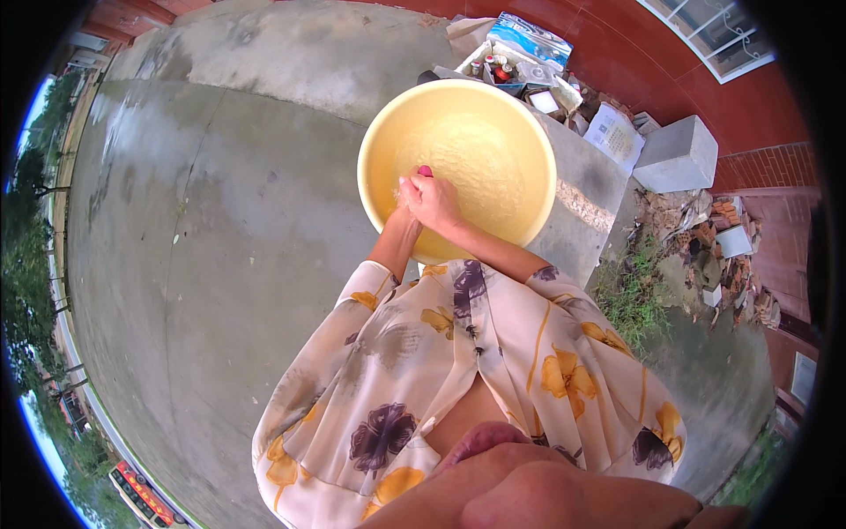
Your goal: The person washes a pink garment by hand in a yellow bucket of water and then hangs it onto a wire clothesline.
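Note:
A round yellow plastic basin [552,162] of clear, rippling water stands before me. Both hands are together over its left part, low by the water, where small splashes show beside them. My right hand [434,200] is closed in a fist, with the end of a small magenta thing [425,171] sticking out beyond the fingers; what it is cannot be made out. Pressed against it on the left is my left hand [407,198], its fingers mostly hidden behind the right one. Both forearms reach over the basin's near rim.
Beneath the basin's right side lies a grey slab [598,175]. Behind it stands a foam box [522,59] of bottles and jars, by a blue-and-white carton [529,41]. Right are a white block [677,155], broken bricks [733,264] and weeds [634,291]. Concrete ground [218,278] spreads left.

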`<state>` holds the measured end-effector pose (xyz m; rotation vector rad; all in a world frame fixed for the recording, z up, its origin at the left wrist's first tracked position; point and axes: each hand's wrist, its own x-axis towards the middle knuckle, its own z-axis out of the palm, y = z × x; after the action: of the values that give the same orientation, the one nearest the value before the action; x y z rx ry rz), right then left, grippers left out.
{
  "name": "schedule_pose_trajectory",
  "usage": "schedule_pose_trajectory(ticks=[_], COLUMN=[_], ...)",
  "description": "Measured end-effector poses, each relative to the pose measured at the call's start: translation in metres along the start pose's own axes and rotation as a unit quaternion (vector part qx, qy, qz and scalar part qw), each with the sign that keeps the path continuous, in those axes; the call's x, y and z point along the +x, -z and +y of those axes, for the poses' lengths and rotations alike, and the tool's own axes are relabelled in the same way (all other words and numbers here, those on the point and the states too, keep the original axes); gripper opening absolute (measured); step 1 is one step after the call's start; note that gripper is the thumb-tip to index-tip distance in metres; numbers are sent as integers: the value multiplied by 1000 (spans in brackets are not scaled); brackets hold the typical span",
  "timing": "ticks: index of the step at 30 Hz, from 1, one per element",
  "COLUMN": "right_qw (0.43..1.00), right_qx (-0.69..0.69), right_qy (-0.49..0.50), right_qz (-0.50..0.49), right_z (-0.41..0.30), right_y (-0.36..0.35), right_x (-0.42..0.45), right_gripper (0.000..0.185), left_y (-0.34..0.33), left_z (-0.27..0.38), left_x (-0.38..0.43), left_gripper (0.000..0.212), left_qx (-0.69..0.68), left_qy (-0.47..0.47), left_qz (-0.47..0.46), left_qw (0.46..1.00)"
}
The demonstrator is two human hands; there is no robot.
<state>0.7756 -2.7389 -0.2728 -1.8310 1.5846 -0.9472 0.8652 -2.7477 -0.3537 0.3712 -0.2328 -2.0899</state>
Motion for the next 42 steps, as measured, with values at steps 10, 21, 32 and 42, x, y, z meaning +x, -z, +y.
schedule_pose_trajectory(ticks=[10, 21, 32, 42], right_qw=[997, 986, 937, 979], right_qx=[-18, -107, 257, 18], right_qy=[-48, -126, -213, -168], right_qz=[62, 14, -101, 116], right_z=[37, 60, 59, 12], right_y=[-8, 2, -28, -1], right_x=[7, 13, -10, 11], right_gripper=[44, 37, 33, 40], left_y=[3, -30, 7, -20], left_z=[-7, 3, 21, 4], left_x=[6, -6, 17, 14], left_gripper=[35, 33, 43, 34], left_qx=[86, 187, 79, 135], left_qy=[8, 34, 85, 15], left_qz=[135, 310, 337, 316], left_qw=[987, 932, 934, 939])
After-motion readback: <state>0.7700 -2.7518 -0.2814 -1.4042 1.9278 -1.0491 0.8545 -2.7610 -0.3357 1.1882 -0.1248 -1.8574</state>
